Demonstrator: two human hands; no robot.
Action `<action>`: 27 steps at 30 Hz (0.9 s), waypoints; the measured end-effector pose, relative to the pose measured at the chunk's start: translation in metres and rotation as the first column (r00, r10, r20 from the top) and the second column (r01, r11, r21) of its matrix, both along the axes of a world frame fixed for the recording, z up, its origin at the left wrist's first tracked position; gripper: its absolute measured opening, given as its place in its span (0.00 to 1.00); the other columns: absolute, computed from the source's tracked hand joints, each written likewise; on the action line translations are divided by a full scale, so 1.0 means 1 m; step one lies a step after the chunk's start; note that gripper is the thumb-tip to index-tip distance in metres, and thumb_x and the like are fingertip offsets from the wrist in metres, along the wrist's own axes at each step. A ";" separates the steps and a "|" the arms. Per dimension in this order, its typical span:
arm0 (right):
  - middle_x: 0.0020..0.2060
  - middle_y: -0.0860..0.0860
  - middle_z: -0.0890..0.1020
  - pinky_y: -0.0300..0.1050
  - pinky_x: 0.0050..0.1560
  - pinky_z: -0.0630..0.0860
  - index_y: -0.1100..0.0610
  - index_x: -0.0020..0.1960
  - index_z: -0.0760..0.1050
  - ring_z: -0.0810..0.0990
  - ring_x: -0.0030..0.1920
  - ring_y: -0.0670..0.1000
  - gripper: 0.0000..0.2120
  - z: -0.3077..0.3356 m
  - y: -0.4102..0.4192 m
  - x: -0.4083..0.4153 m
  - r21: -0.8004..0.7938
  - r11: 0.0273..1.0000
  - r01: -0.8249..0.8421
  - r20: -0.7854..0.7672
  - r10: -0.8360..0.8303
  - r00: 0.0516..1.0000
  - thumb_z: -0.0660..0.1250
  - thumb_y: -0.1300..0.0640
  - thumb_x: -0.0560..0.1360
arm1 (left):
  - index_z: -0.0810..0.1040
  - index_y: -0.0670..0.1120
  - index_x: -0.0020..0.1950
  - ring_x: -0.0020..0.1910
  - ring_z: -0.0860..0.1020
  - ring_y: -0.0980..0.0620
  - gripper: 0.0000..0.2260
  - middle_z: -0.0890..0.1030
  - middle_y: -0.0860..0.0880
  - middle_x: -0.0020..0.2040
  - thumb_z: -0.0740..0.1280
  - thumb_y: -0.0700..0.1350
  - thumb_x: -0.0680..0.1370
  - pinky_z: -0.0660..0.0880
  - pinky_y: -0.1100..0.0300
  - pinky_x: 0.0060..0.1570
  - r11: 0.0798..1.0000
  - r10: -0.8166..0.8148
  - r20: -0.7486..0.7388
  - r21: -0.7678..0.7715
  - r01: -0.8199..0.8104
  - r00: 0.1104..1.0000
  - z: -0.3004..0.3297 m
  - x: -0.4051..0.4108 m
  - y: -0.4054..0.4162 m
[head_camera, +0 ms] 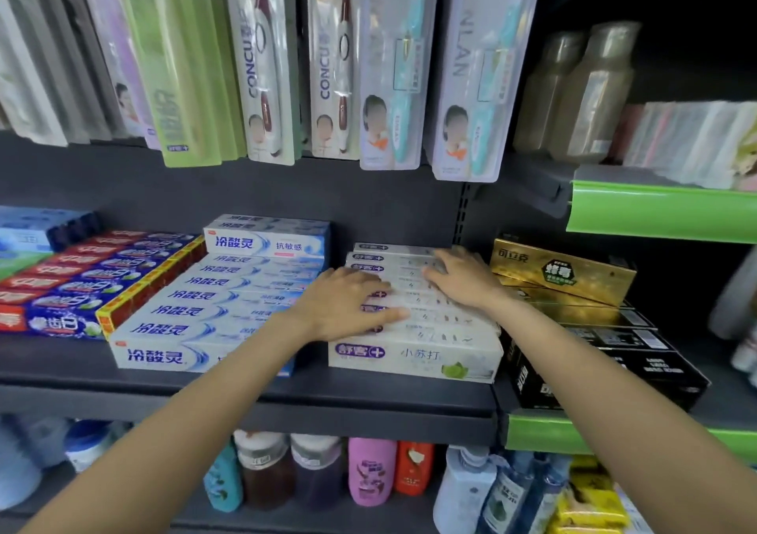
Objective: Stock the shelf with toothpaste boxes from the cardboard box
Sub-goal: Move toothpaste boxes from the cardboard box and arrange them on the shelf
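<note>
A row of white toothpaste boxes (413, 359) with purple logos lies on the dark shelf (368, 406), stepped back towards the rear panel. My left hand (348, 304) rests flat on the left part of that row, fingers spread. My right hand (461, 275) lies flat on the boxes further back, at the row's right side. Neither hand grips a box. The cardboard box is not in view.
Left of the row lie blue-white toothpaste boxes (196, 320) and red-blue ones (61, 288). Gold boxes (565, 271) and black boxes (614, 353) sit on the right. Toothbrush packs (385, 83) hang above. Bottles (368, 472) stand on the shelf below.
</note>
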State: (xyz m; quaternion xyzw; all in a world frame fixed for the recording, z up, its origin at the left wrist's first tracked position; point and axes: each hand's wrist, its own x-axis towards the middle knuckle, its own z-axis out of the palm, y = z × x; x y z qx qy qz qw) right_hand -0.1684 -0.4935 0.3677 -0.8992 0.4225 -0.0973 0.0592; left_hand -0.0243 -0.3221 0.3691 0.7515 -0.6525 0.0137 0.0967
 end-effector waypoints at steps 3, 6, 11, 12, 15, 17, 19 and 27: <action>0.77 0.57 0.50 0.55 0.73 0.55 0.48 0.76 0.51 0.52 0.75 0.62 0.31 -0.001 -0.014 0.012 0.097 0.992 0.081 0.030 -0.084 0.996 0.51 0.36 0.78 | 0.63 0.54 0.73 0.72 0.61 0.47 0.29 0.63 0.51 0.74 0.52 0.67 0.77 0.59 0.52 0.69 0.990 0.073 -0.088 -0.115 -0.083 0.993 0.006 0.019 -0.037; 0.77 0.57 0.49 0.54 0.74 0.55 0.48 0.77 0.50 0.53 0.75 0.61 0.33 -0.013 -0.028 0.022 0.148 0.984 0.101 -0.007 -0.101 0.995 0.49 0.34 0.77 | 0.53 0.54 0.77 0.76 0.50 0.44 0.33 0.51 0.49 0.78 0.51 0.68 0.76 0.50 0.48 0.74 0.990 0.126 -0.040 0.071 -0.123 0.991 -0.002 0.030 -0.072; 0.75 0.56 0.54 0.50 0.71 0.61 0.49 0.76 0.56 0.59 0.73 0.59 0.32 -0.020 -0.032 0.029 0.131 0.987 0.089 0.025 -0.093 0.995 0.48 0.33 0.77 | 0.45 0.51 0.78 0.76 0.39 0.47 0.36 0.42 0.48 0.78 0.48 0.68 0.76 0.40 0.49 0.74 0.976 0.132 -0.122 0.188 -0.108 0.984 -0.014 0.036 -0.090; 0.75 0.56 0.56 0.50 0.71 0.62 0.49 0.75 0.57 0.60 0.73 0.58 0.31 -0.020 -0.031 0.030 0.119 0.989 0.086 0.037 -0.091 0.995 0.48 0.34 0.77 | 0.45 0.50 0.78 0.76 0.39 0.48 0.36 0.42 0.48 0.78 0.48 0.68 0.77 0.40 0.50 0.74 0.979 0.121 -0.125 0.182 -0.097 0.985 -0.014 0.037 -0.090; 0.73 0.57 0.59 0.48 0.68 0.63 0.49 0.74 0.59 0.63 0.71 0.58 0.29 -0.017 -0.029 0.032 0.085 0.992 0.091 0.027 -0.093 0.995 0.49 0.36 0.78 | 0.46 0.49 0.77 0.76 0.40 0.48 0.36 0.44 0.49 0.78 0.49 0.68 0.77 0.41 0.51 0.74 0.982 0.118 -0.133 0.161 -0.096 0.984 -0.016 0.042 -0.092; 0.72 0.58 0.59 0.48 0.66 0.64 0.50 0.73 0.59 0.64 0.70 0.59 0.29 -0.016 -0.030 0.035 0.085 0.991 0.100 0.016 -0.101 0.995 0.49 0.36 0.78 | 0.46 0.50 0.77 0.76 0.41 0.48 0.36 0.45 0.49 0.78 0.50 0.68 0.76 0.41 0.51 0.74 0.982 0.125 -0.134 0.155 -0.104 0.983 -0.017 0.044 -0.094; 0.73 0.58 0.57 0.50 0.66 0.66 0.50 0.73 0.59 0.65 0.69 0.60 0.29 -0.016 -0.033 0.038 0.109 0.989 0.101 0.029 -0.105 0.994 0.50 0.36 0.78 | 0.46 0.50 0.77 0.77 0.41 0.49 0.36 0.46 0.49 0.78 0.50 0.68 0.76 0.41 0.52 0.74 0.982 0.129 -0.135 0.154 -0.108 0.982 -0.017 0.045 -0.096; 0.72 0.58 0.61 0.50 0.74 0.52 0.55 0.73 0.62 0.55 0.74 0.58 0.28 -0.008 -0.027 0.035 0.065 0.997 0.047 0.031 -0.049 0.998 0.50 0.40 0.80 | 0.48 0.50 0.77 0.77 0.43 0.49 0.35 0.47 0.49 0.78 0.48 0.68 0.77 0.43 0.51 0.74 0.982 0.144 -0.107 0.141 -0.129 0.984 -0.019 0.046 -0.100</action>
